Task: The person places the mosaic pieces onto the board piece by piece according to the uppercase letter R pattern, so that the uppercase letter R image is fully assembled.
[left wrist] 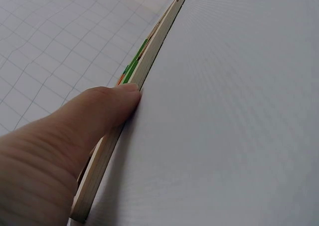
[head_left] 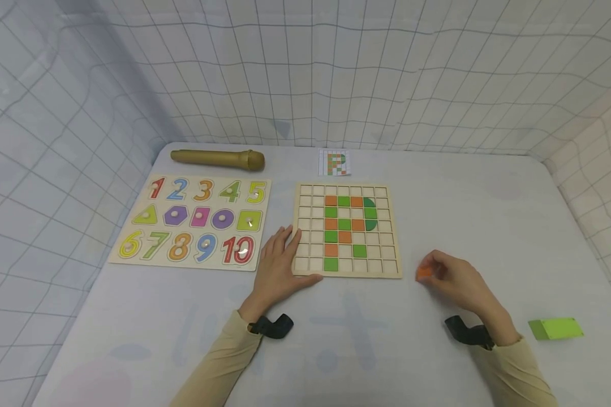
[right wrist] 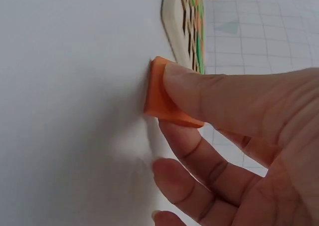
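Note:
An orange square tile is pinched between thumb and fingers of my right hand, just right of the wooden grid board. Straight fingers of my left hand rest along the board's left edge, and the thumb touches its front edge, as the left wrist view also shows. Set in the grid are orange and green square tiles and two dark green rounded pieces, forming most of a letter R shape. Bare cells surround them.
A small pattern card with a coloured R lies behind the board. To the left is a number-and-shape puzzle board with knobbed pieces, and behind it a gold microphone. A bright green block sits at the right, near my right forearm.

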`<action>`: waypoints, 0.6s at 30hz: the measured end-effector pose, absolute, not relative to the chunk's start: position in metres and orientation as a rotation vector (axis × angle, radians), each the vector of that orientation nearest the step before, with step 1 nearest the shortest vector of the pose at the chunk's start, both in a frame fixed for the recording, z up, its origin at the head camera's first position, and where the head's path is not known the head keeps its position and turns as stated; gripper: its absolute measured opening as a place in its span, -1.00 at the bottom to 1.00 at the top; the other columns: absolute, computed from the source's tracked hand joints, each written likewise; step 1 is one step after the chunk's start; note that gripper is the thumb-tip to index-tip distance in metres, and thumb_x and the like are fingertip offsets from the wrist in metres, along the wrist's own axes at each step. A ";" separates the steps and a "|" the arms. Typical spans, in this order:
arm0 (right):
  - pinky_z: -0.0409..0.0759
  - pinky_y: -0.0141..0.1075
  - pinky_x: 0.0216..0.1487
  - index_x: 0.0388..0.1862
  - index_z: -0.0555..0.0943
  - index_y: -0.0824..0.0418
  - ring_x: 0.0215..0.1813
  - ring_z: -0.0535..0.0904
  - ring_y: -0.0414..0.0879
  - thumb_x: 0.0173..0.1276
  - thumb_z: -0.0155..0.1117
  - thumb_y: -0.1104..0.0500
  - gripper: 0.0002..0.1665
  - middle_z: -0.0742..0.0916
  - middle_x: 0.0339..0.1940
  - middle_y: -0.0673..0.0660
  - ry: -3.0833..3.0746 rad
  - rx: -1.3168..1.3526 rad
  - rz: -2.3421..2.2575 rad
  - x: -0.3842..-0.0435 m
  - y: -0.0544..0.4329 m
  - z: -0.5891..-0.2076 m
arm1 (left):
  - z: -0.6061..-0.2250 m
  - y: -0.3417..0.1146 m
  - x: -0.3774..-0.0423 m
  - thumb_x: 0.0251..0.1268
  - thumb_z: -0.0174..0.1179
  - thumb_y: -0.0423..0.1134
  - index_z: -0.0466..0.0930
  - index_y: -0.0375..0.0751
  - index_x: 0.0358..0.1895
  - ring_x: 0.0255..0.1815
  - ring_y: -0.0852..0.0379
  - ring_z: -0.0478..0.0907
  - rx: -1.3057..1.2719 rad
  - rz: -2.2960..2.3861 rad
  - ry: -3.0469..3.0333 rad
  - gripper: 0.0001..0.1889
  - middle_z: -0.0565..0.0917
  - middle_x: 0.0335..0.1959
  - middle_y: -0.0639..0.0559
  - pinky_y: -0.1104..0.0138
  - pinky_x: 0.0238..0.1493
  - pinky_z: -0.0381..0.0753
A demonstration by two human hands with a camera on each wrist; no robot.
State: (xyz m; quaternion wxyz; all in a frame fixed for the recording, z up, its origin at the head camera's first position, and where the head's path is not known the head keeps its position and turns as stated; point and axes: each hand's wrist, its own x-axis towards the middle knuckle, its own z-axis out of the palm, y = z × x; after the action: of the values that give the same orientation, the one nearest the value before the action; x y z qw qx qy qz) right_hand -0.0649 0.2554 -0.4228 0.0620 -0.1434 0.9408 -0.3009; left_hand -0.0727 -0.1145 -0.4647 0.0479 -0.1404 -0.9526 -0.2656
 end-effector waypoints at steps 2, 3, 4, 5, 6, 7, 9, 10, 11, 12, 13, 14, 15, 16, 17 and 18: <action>0.41 -0.33 -0.43 -0.35 0.57 0.06 -0.43 0.44 -0.17 0.13 0.47 0.19 -0.79 0.58 -0.50 -0.09 2.836 -0.433 -0.947 -0.065 0.253 -0.423 | -0.465 -0.115 -0.073 -0.16 0.38 0.29 0.17 -0.27 0.44 0.47 -0.09 -0.10 -0.430 -0.810 -2.905 0.10 0.12 0.45 -0.16 0.01 0.37 -0.07; 0.39 -0.35 -0.45 -0.36 0.56 0.06 -0.46 0.43 -0.18 0.13 0.47 0.18 -0.79 0.56 -0.52 -0.10 2.833 -0.439 -0.973 -0.066 0.252 -0.423 | -0.465 -0.115 -0.073 -0.16 0.38 0.29 0.17 -0.27 0.44 0.47 -0.08 -0.11 -0.431 -0.809 -2.905 0.10 0.12 0.45 -0.16 0.01 0.37 -0.07; 0.37 -0.36 -0.47 -0.37 0.56 0.06 -0.47 0.42 -0.18 0.12 0.47 0.16 -0.79 0.55 -0.54 -0.09 2.833 -0.451 -1.005 -0.066 0.250 -0.422 | -0.465 -0.115 -0.073 -0.16 0.38 0.30 0.17 -0.27 0.44 0.47 -0.08 -0.11 -0.431 -0.807 -2.905 0.10 0.12 0.45 -0.16 0.01 0.37 -0.07; 0.36 -0.37 -0.49 -0.38 0.56 0.07 -0.48 0.40 -0.19 0.12 0.48 0.16 -0.78 0.54 -0.54 -0.09 2.825 -0.463 -1.044 -0.067 0.249 -0.422 | -0.465 -0.115 -0.073 -0.16 0.38 0.30 0.17 -0.27 0.44 0.47 -0.08 -0.11 -0.433 -0.806 -2.904 0.10 0.12 0.45 -0.16 0.01 0.37 -0.07; 0.36 -0.38 -0.50 -0.38 0.55 0.07 -0.49 0.39 -0.18 0.12 0.48 0.16 -0.78 0.54 -0.54 -0.07 2.814 -0.472 -1.080 -0.069 0.246 -0.422 | -0.465 -0.115 -0.073 -0.16 0.38 0.29 0.17 -0.27 0.44 0.47 -0.08 -0.11 -0.434 -0.806 -2.903 0.10 0.12 0.45 -0.16 0.01 0.37 -0.07; 0.35 -0.38 -0.51 -0.38 0.55 0.08 -0.49 0.39 -0.17 0.12 0.48 0.15 -0.78 0.54 -0.54 -0.07 2.798 -0.474 -1.115 -0.070 0.244 -0.423 | -0.465 -0.115 -0.073 -0.16 0.38 0.30 0.17 -0.28 0.44 0.47 -0.09 -0.11 -0.434 -0.806 -2.901 0.10 0.12 0.45 -0.16 0.01 0.37 -0.07; 0.34 -0.38 -0.51 -0.38 0.56 0.08 -0.49 0.38 -0.16 0.12 0.48 0.14 -0.78 0.54 -0.53 -0.05 2.763 -0.474 -1.158 -0.074 0.238 -0.423 | -0.465 -0.115 -0.073 -0.17 0.38 0.30 0.17 -0.28 0.43 0.47 -0.09 -0.11 -0.433 -0.807 -2.898 0.10 0.12 0.45 -0.17 0.00 0.37 -0.07; 0.33 -0.38 -0.51 -0.37 0.56 0.09 -0.48 0.38 -0.16 0.12 0.48 0.13 -0.77 0.55 -0.52 -0.05 2.742 -0.472 -1.174 -0.075 0.234 -0.423 | -0.465 -0.115 -0.073 -0.17 0.38 0.30 0.17 -0.28 0.43 0.47 -0.09 -0.10 -0.432 -0.804 -2.898 0.10 0.12 0.45 -0.17 0.01 0.37 -0.06; 0.34 -0.38 -0.52 -0.36 0.56 0.09 -0.49 0.38 -0.15 0.12 0.48 0.13 -0.77 0.55 -0.52 -0.04 2.723 -0.470 -1.184 -0.077 0.231 -0.423 | -0.465 -0.115 -0.073 -0.17 0.38 0.30 0.17 -0.27 0.43 0.47 -0.09 -0.10 -0.432 -0.805 -2.898 0.10 0.12 0.45 -0.17 0.01 0.37 -0.07; 0.34 -0.38 -0.52 -0.36 0.57 0.09 -0.49 0.38 -0.14 0.12 0.49 0.12 -0.77 0.55 -0.52 -0.04 2.707 -0.465 -1.191 -0.079 0.227 -0.424 | -0.465 -0.115 -0.073 -0.16 0.37 0.30 0.17 -0.27 0.44 0.47 -0.09 -0.10 -0.431 -0.804 -2.900 0.10 0.12 0.45 -0.17 0.01 0.37 -0.07; 0.33 -0.38 -0.53 -0.36 0.58 0.09 -0.49 0.38 -0.14 0.11 0.49 0.12 -0.77 0.55 -0.53 -0.04 2.692 -0.465 -1.196 -0.081 0.223 -0.424 | -0.465 -0.115 -0.073 -0.16 0.37 0.30 0.17 -0.27 0.44 0.47 -0.09 -0.10 -0.431 -0.805 -2.901 0.10 0.12 0.45 -0.17 0.01 0.37 -0.07; 0.33 -0.38 -0.53 -0.35 0.58 0.09 -0.49 0.37 -0.14 0.11 0.49 0.12 -0.77 0.54 -0.54 -0.04 2.683 -0.472 -1.197 -0.082 0.220 -0.424 | -0.465 -0.115 -0.073 -0.16 0.37 0.30 0.16 -0.26 0.44 0.47 -0.09 -0.10 -0.429 -0.806 -2.903 0.10 0.12 0.45 -0.17 0.01 0.37 -0.07; 0.32 -0.38 -0.54 -0.36 0.58 0.08 -0.50 0.37 -0.14 0.10 0.50 0.11 -0.77 0.53 -0.55 -0.04 2.676 -0.477 -1.200 -0.084 0.217 -0.425 | -0.466 -0.115 -0.073 -0.16 0.37 0.30 0.16 -0.26 0.44 0.47 -0.09 -0.10 -0.429 -0.807 -2.902 0.10 0.12 0.45 -0.17 0.01 0.37 -0.07; 0.31 -0.37 -0.54 -0.36 0.59 0.08 -0.50 0.37 -0.14 0.10 0.50 0.10 -0.77 0.52 -0.56 -0.04 2.670 -0.487 -1.200 -0.085 0.213 -0.425 | -0.466 -0.115 -0.073 -0.16 0.37 0.30 0.16 -0.26 0.44 0.47 -0.09 -0.10 -0.429 -0.806 -2.904 0.11 0.12 0.45 -0.17 0.01 0.37 -0.07; 0.31 -0.37 -0.54 -0.36 0.59 0.08 -0.51 0.36 -0.14 0.10 0.50 0.10 -0.77 0.51 -0.57 -0.04 2.668 -0.497 -1.199 -0.087 0.211 -0.426 | -0.466 -0.115 -0.073 -0.16 0.37 0.30 0.15 -0.26 0.44 0.47 -0.09 -0.10 -0.429 -0.807 -2.905 0.11 0.12 0.45 -0.17 0.01 0.36 -0.07; 0.30 -0.37 -0.54 -0.36 0.59 0.08 -0.51 0.36 -0.14 0.11 0.49 0.09 -0.77 0.51 -0.58 -0.05 2.665 -0.506 -1.197 -0.088 0.208 -0.426 | -0.466 -0.114 -0.073 -0.16 0.37 0.30 0.15 -0.26 0.44 0.47 -0.09 -0.10 -0.429 -0.808 -2.906 0.11 0.12 0.45 -0.17 0.00 0.36 -0.07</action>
State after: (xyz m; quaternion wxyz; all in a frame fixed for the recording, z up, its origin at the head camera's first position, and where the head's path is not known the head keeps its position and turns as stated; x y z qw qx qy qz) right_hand -0.0877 0.2080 -0.4260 0.0884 -0.1701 0.8953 -0.4022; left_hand -0.0731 -0.1145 -0.4658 0.0476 -0.1407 -0.9528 -0.2648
